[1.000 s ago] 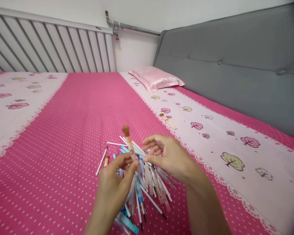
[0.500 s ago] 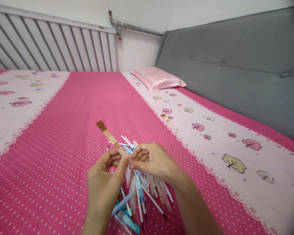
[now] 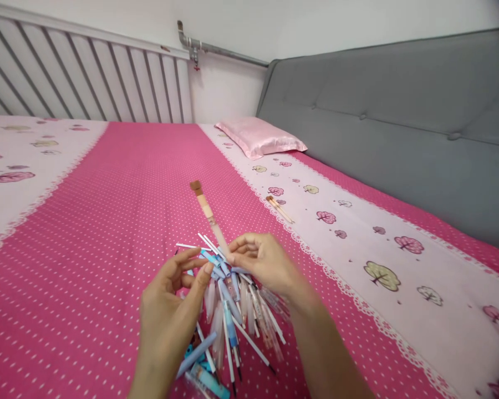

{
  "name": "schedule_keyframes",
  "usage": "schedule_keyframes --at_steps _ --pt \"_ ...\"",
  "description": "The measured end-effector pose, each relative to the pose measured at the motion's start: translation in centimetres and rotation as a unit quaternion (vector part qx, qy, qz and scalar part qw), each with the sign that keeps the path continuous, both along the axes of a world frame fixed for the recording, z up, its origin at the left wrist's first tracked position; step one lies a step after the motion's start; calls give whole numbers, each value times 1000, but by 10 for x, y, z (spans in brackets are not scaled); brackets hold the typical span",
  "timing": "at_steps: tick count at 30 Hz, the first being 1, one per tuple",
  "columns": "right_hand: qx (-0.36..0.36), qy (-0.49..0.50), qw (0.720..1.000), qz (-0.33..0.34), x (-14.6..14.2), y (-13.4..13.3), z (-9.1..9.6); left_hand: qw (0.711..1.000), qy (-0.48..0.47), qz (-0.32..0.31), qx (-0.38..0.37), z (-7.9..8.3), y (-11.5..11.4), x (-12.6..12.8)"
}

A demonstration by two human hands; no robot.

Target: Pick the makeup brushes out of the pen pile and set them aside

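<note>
A flat paintbrush (image 3: 206,209) with brown bristles and a pale handle slants up from my right hand (image 3: 266,263), which pinches the handle's lower end between thumb and fingers. To the left, my left hand (image 3: 177,299) is apart from the brush, its thumb and curled fingers spaced with nothing visible held. Below both hands lies a loose pile of pens and pen parts (image 3: 228,316): white sticks with dark tips, blue and lilac caps, and clear or pinkish barrels. My hands cover some of its edges.
Two similar brushes (image 3: 279,209) lie together on the pale strip of the pink bedspread (image 3: 141,221). Farther back is a pink pillow (image 3: 260,137). A grey headboard (image 3: 391,111) runs along the right, and a white radiator (image 3: 87,72) stands behind the bed.
My left hand has let go of the brush and drawn slightly left. The brush, now in my right hand alone, has moved right and stands steeper. The view has shifted a little right.
</note>
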State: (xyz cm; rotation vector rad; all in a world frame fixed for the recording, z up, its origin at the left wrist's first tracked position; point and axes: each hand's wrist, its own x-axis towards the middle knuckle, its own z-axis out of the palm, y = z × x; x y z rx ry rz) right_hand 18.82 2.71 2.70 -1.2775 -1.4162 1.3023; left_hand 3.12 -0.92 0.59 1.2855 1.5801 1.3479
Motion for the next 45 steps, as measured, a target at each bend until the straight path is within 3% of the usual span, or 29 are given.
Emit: schedule_keyframes --at_steps 4,8,11,17,23,31,45 --pt "34 3 991 -126 23 18 -5 999 39 -9 -12 -1 1 -4" --pt "66 5 971 -229 60 44 -22 998 56 -3 -8 -5 3 -8" --pt "54 -77 947 -306 91 63 -39 998 61 -1 -13 -7 2 -9" --pt "19 -194 909 -368 152 94 -70 996 80 12 -45 -3 1 -9" --pt "-48 -301 873 -381 186 113 -89 996 76 16 -52 -5 3 -14" --pt "-126 -357 871 -314 189 130 -104 996 73 17 -41 -4 3 -15" --pt "-148 -380 862 -301 179 144 -100 996 69 22 -55 -1 1 -16"
